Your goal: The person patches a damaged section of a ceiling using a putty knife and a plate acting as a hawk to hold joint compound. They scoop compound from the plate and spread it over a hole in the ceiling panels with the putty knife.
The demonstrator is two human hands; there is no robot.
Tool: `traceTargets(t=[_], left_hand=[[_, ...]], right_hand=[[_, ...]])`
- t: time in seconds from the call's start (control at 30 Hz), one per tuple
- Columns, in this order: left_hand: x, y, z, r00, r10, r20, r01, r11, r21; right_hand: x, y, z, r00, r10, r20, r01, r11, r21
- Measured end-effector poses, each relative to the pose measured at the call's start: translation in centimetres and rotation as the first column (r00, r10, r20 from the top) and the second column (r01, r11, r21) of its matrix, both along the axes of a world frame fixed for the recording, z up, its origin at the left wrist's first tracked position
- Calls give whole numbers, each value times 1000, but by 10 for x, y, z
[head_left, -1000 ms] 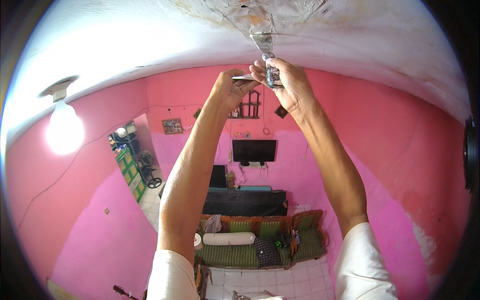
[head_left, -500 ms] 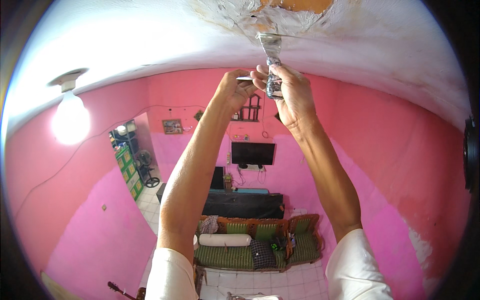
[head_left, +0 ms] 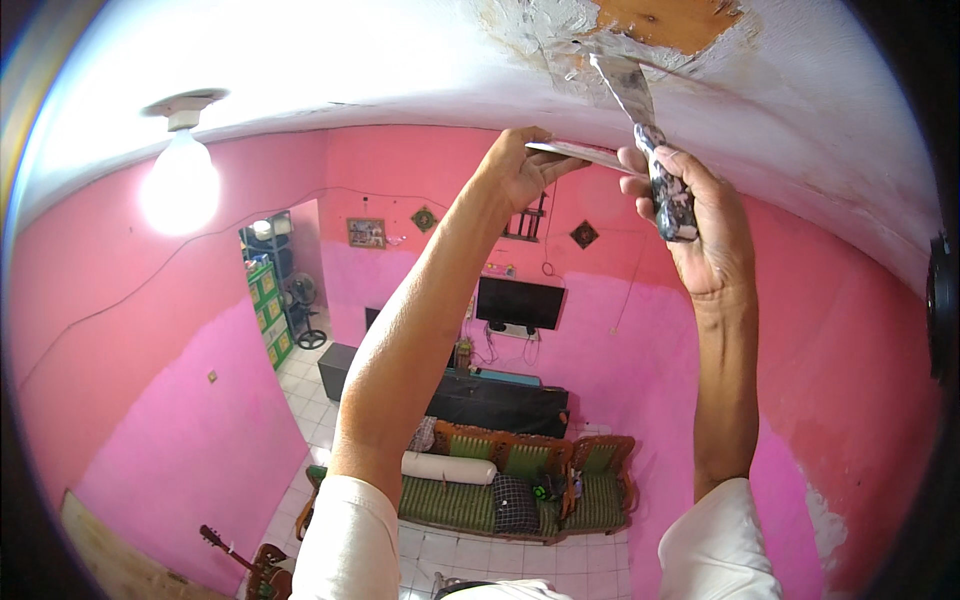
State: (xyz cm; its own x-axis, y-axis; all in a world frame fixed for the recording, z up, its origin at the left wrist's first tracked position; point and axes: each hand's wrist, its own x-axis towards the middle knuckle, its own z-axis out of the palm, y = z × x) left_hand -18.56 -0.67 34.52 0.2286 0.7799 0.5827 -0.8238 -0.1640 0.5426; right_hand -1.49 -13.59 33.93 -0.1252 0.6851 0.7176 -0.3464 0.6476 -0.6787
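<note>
My right hand [head_left: 712, 225] is wrapped round the dark, paint-speckled handle of a putty knife [head_left: 667, 190]. Its metal blade points up and to the left, the tip at the ceiling beside a small dark hole; whether it presses there I cannot tell. Left of it, my left hand [head_left: 515, 178] grips a thin, flat, pale plate [head_left: 575, 152] seen almost edge-on. That plate lies just below the ceiling, its right end close to my right fingers. Rough whitish plaster [head_left: 540, 25] surrounds an orange-brown bare patch [head_left: 670, 22] above the knife.
A lit bulb [head_left: 180, 185] hangs from the ceiling at the left. Far below are a green-cushioned wooden sofa [head_left: 450, 507], a black cabinet [head_left: 500, 403], a wall television [head_left: 520, 303] and a guitar [head_left: 265, 575]. A thin cable [head_left: 215, 240] runs along the pink wall.
My right hand has moved right in view, and the putty knife now leans further left. The left hand has shifted slightly right, showing more of the plate. The whole view has turned a little.
</note>
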Motion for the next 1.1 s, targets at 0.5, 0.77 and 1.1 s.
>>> traceTargets(t=[0.5,0.77,1.1], left_hand=[[13,41,-35,997,56,-57,-63,989,-131],[18,52,-39,999,17,-52,-23,993,-115],[16,30,-42,998,6,-64,-13,995,-104]], right_hand=[[7,139,12,986,61,-153,-79,990,-118],[-10,141,11,968,80,-237,-84,996,-8],[-23,70,2,975,45,-216,-33,998,56]])
